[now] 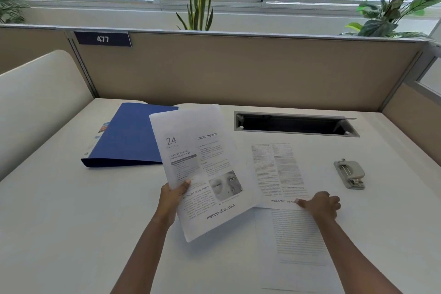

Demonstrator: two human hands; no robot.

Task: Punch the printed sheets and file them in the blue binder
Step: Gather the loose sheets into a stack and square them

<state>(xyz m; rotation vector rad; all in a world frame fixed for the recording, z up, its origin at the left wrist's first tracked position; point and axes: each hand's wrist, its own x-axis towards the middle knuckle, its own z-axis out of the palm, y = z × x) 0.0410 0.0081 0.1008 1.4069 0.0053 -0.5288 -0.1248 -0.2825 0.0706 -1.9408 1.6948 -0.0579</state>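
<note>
My left hand [172, 196] grips the left edge of a printed sheet [202, 164] headed "24 Ocular Injuries", held tilted above the desk. My right hand [322, 203] pinches the near edge of a second printed sheet [279, 169] that lies flat on the desk. A third sheet [298, 241] lies nearer me, partly under my right forearm. The blue binder [128, 136] lies closed at the far left, its right side hidden behind the raised sheet. A grey hole punch [349, 173] sits on the desk to the right of the sheets.
A white desk [71, 210] is walled by beige partitions at the back and sides. A rectangular cable slot [293, 124] lies open in the desk behind the sheets. Plants stand behind the back partition.
</note>
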